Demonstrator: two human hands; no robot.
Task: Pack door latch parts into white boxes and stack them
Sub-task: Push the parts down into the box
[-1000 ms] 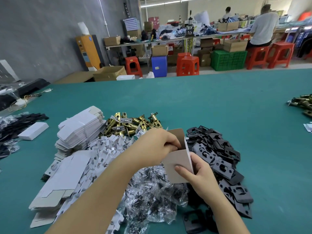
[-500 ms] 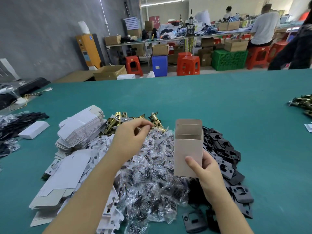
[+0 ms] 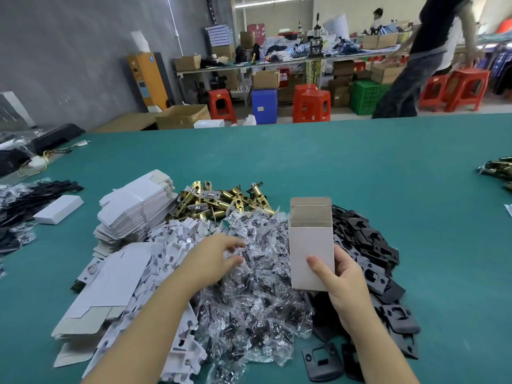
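Note:
My right hand (image 3: 342, 284) grips an upright white box (image 3: 310, 245) with its top flaps open, thumb across its front. My left hand (image 3: 213, 259) reaches with spread fingers onto the heap of clear plastic screw bags (image 3: 249, 295); I cannot tell whether it holds one. Brass latch bolts (image 3: 221, 202) lie in a pile behind the bags. Black strike plates (image 3: 371, 261) are heaped to the right of the box. Flat white box blanks (image 3: 133, 209) are stacked at the left, with white card inserts (image 3: 171, 245) beside them.
A closed white box (image 3: 58, 209) lies at far left near more bagged black parts (image 3: 25, 198). More latch bolts (image 3: 498, 170) sit at the right edge. The green table (image 3: 360, 167) stretches ahead. A person (image 3: 426, 56) walks past red stools behind it.
My left hand left the box top, passed over the brass latches, and dropped onto the screw bags. My right hand turned the box upright. A person walked in at the back right.

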